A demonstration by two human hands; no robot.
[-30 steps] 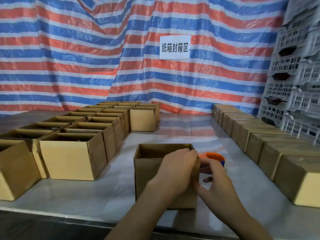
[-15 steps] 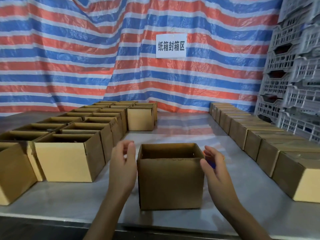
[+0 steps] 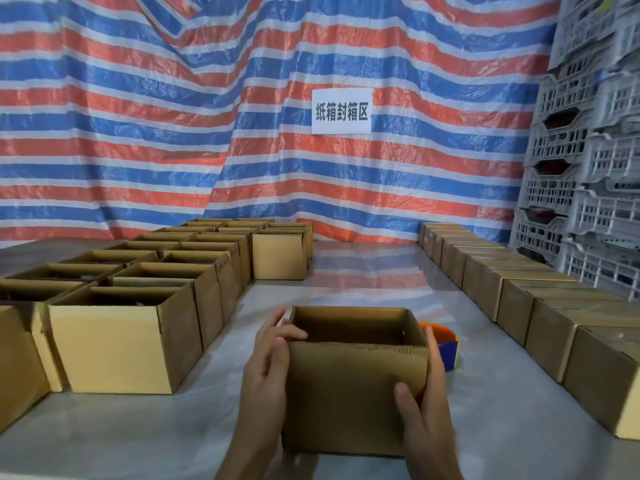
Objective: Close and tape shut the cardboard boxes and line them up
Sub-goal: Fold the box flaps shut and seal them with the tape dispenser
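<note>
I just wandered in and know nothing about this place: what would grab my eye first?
The red, blue and white striped tarp fills the back, with a white sign on it. Up front, the left hand and right hand grip the middle box, its top open, between open boxes at left and a row of closed boxes at right.

open boxes (image 3: 131,327) crowding left, closed boxes (image 3: 540,306) lining right, bare table (image 3: 363,271) lane between, tape dispenser (image 3: 441,344) near right
</note>
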